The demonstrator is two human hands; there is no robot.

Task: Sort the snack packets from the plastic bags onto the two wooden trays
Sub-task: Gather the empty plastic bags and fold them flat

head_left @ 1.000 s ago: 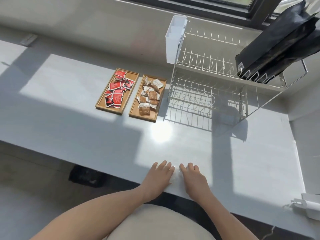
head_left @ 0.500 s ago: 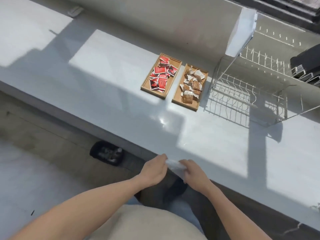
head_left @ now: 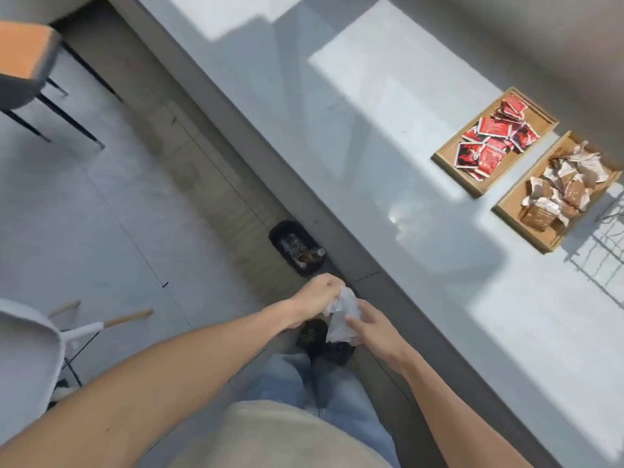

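Hands meet below the counter (head_left: 388, 163) edge, over the floor: left hand (head_left: 315, 297) and right hand (head_left: 373, 324) both pinch 1 crumpled clear plastic bag (head_left: 341, 315) with closed fingers. Broad bare counter separates them from 2 wooden trays: left tray (head_left: 449, 163) with red packets (head_left: 489, 143), right tray (head_left: 510, 214) with brown packets (head_left: 560, 190).

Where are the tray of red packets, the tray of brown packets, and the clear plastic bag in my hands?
Tray of red packets (head_left: 443, 160): head view, on its near wooden rim.
Tray of brown packets (head_left: 506, 211): head view, on its near wooden rim.
Clear plastic bag (head_left: 341, 319): head view, on the crumpled middle between both hands.
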